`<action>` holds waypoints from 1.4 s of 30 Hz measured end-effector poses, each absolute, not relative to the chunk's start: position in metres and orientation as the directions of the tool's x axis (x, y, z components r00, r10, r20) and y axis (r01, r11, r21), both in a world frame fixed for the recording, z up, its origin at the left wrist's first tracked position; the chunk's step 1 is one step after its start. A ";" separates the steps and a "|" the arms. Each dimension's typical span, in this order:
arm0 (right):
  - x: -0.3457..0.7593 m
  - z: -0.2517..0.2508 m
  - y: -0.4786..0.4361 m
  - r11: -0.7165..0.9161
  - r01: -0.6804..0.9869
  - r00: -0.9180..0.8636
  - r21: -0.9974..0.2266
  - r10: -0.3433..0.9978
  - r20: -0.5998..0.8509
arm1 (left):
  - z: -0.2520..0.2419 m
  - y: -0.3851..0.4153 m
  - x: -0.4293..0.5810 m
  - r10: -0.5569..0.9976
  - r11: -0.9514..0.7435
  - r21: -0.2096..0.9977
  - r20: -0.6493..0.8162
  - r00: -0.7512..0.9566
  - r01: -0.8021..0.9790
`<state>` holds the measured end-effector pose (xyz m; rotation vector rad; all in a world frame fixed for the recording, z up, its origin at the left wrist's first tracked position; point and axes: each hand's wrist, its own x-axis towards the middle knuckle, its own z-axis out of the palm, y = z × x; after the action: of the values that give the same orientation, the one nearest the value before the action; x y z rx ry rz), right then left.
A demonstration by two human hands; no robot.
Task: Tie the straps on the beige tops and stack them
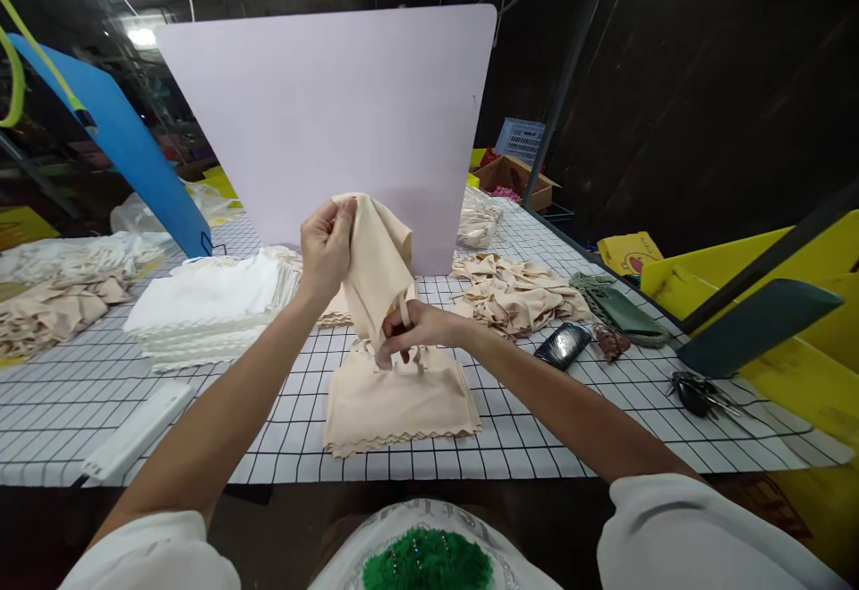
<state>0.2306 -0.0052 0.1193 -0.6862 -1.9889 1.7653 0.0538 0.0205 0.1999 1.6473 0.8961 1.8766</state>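
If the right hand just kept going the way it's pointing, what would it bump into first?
The right hand points left and slightly down, pinching the beige cloth piece. Beyond that cloth, it would probably meet the white fabric stack first, though depth is hard to judge.

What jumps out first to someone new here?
The left hand and right hand grip a beige cloth piece raised at centre, above a neat beige stack on the checked table. Behind stands a big pale board; a white stack sits left.
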 end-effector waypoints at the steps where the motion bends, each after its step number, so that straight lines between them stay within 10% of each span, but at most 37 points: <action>1: 0.236 0.117 -0.006 0.096 0.076 -0.813 -0.992 0.582 -0.006 | 0.203 0.025 0.049 0.731 -0.664 0.747 0.659 -0.175 0.036; 6: 0.283 0.123 0.002 0.071 0.105 -0.874 -0.992 0.482 -0.059 | 0.217 0.039 0.019 0.846 -0.526 0.848 0.514 -0.144 -0.066; 10: 0.287 0.154 0.019 0.264 0.084 -0.593 -0.961 0.788 0.165 | 0.224 0.033 0.018 0.917 -0.250 0.957 0.186 0.353 0.145; 13: 0.262 0.178 0.028 0.281 -0.155 -0.592 -0.947 0.741 0.317 | 0.230 0.026 0.030 0.815 -0.261 0.922 0.052 0.577 0.285; 21: 0.256 0.205 0.040 0.199 -0.139 -0.576 -0.970 0.781 0.242 | 0.228 0.024 -0.001 0.773 -0.191 0.907 -0.097 0.627 0.376; 29: 0.282 0.227 0.034 0.278 0.116 -0.652 -0.953 0.746 0.139 | 0.214 0.018 -0.032 0.857 -0.180 0.960 0.047 0.513 0.213; 35: 0.291 0.229 0.036 0.249 -0.151 -0.487 -0.957 0.824 0.291 | 0.213 0.020 -0.046 0.901 -0.173 0.978 0.108 0.421 0.120; 42: 0.310 0.236 0.039 0.308 -0.088 -0.397 -0.947 0.861 0.317 | 0.222 0.023 -0.060 0.910 -0.246 0.969 0.228 0.346 0.009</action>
<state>0.3096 0.0392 0.2364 -0.7172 -1.6253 1.2540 -0.0599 0.0231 0.2216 1.5686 0.8555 1.0852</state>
